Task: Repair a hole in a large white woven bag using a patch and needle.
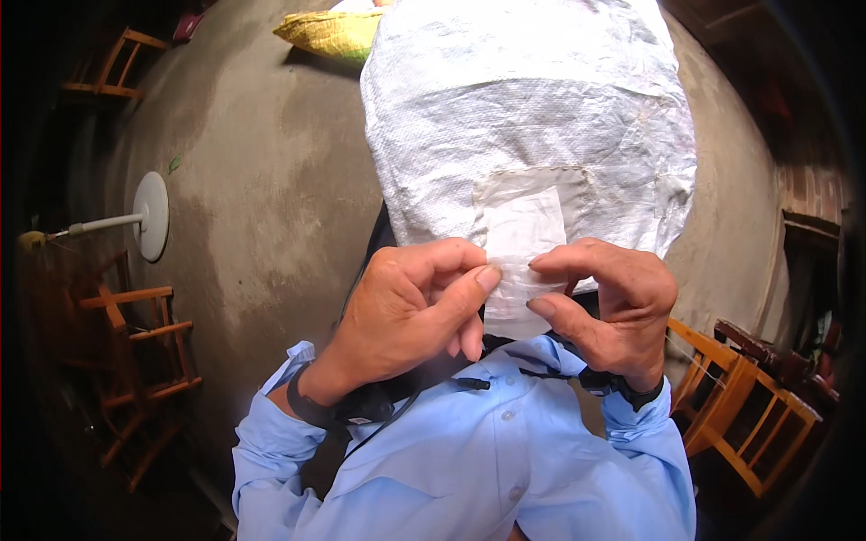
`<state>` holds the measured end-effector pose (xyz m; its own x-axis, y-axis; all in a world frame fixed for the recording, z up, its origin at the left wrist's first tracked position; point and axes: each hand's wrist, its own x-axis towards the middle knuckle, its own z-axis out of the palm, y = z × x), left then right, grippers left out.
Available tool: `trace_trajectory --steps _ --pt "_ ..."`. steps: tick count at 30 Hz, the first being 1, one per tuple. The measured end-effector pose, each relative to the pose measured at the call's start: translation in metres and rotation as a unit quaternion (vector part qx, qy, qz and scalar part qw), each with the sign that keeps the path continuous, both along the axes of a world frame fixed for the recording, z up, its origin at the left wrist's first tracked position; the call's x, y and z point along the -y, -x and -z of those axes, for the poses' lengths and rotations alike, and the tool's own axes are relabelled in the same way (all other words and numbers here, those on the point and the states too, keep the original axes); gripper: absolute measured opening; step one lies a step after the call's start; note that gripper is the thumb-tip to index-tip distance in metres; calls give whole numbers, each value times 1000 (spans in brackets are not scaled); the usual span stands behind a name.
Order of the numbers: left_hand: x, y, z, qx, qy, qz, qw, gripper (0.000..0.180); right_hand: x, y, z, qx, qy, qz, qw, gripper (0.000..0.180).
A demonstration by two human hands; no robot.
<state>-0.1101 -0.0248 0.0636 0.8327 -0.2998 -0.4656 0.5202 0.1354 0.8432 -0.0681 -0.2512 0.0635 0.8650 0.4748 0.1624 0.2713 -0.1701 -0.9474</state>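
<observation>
Frame centre: the left hand [401, 307] seems to pinch the left edge of a filmy white sheet [525, 221]; the right hand [622, 302], thumb and forefinger parted, hovers opposite. Adjusting seems underway — next probably needs a steady right-hand pinch. Beyond, upper centre: a white woven sack [532, 117].

Floor [271, 198] left of the obstructing white sack [523, 126] offers passage.

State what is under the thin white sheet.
A stitched patch on the white woven sack shows around the upper end of the thin white sheet. What lies directly beneath is covered, and the left hand hides part of the sheet's left edge.
</observation>
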Motion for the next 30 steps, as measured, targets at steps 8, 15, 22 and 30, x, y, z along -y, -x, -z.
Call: trace_trajectory --steps 8,15,22,30 --pt "11 -19 3 88 -5 4 996 15 4 -3 -1 26 0 69 997 24" --pt "16 -27 15 137 20 -2 990 11 7 -6 -2 58 10 110 992 22" --pt "20 -25 25 178 10 -38 983 35 7 -5 -3 70 10 112 991 22" --pt "23 -24 19 314 -80 -58 944 46 5 0 -3 76 12 128 989 22"
